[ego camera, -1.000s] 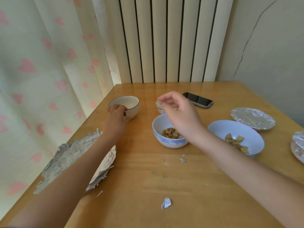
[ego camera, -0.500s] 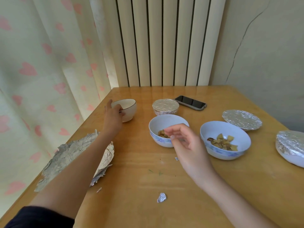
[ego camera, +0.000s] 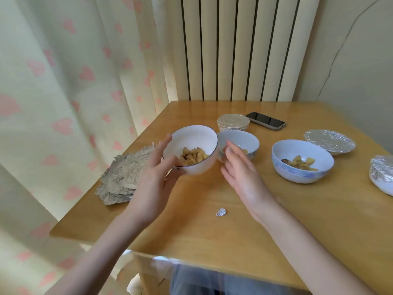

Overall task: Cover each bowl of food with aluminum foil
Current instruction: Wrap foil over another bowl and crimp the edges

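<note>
Just left of the left hand (ego camera: 158, 170), the foil sheets (ego camera: 125, 177) lie crumpled in a stack: light, thin, quick to tear, best lifted by an edge. The left hand cradles the dark-rimmed bowl (ego camera: 191, 150) from below, fingers loosely spread along its wall; it looks glazed, slippery and breakable, so a hold under the base seems safest. The right hand (ego camera: 240, 173) hovers flat beside that bowl, empty. Beyond it sits a blue bowl (ego camera: 244, 141); well right, another uncovered bowl (ego camera: 302, 160).
</note>
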Available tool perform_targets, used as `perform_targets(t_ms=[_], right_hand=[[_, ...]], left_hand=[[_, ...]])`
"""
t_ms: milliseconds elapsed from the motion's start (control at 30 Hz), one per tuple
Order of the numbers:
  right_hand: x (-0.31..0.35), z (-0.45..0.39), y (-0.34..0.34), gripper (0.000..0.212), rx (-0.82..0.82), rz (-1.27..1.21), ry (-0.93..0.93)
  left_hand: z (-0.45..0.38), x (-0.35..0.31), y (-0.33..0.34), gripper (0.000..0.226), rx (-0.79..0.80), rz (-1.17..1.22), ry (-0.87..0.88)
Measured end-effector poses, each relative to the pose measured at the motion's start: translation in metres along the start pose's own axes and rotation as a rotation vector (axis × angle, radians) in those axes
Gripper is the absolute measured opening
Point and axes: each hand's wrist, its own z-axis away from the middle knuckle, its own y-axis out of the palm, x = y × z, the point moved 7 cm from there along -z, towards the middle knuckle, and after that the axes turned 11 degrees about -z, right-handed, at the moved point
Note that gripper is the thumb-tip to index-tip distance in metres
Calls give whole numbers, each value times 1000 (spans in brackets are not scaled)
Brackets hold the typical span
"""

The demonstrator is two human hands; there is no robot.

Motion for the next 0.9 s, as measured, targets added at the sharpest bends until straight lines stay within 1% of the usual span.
perform_targets(t_ms=[100,133,233,400,433,467,500,533,567,600,667,733,767,800,833,900], right_hand=[[-20,9,-5,65,-8,-14,41],[-24,14,-9,65,-37,-9,31],[-26,28,-20,44,-117,31,-21],[-33,33,-31,43,-180,103,-16],[-35,33,-34,42,-188,104,-11],[-36,33,-36,41,-197,97,-8],[-37,32,-37,39,-202,87,-6],[-38,32,-38,39,-202,78,-5],[-38,32,-38,39,-199,69,-3],[-38,32,-37,39,-198,60,-5],[-38,33,-37,39,-199,47,-6],[-39,34,-37,39,-204,34,-7],[-40,34,-39,39,-213,21,-9],[-42,34,-41,40,-225,8,-7],[-43,34,-43,42,-238,-7,-3],[-42,34,-44,43,-246,-32,-2]], left_hand=[[24,-21,14,5,67,31,76],[29,-24,19,5,79,33,78],[38,-29,32,7,113,38,59],[41,-33,40,3,130,79,49],[41,-32,39,12,160,110,61],[40,-32,38,33,210,153,81],[39,-29,35,60,262,200,77],[37,-19,32,83,285,196,31],[34,-5,28,92,269,140,-39],[31,12,24,91,234,44,-126],[29,43,21,73,207,-133,-306],[31,59,19,44,160,-180,-389],[31,64,16,31,111,-176,-412],[32,68,11,25,62,-174,-432],[33,71,8,26,50,-185,-450],[35,72,11,44,142,-241,-422]])
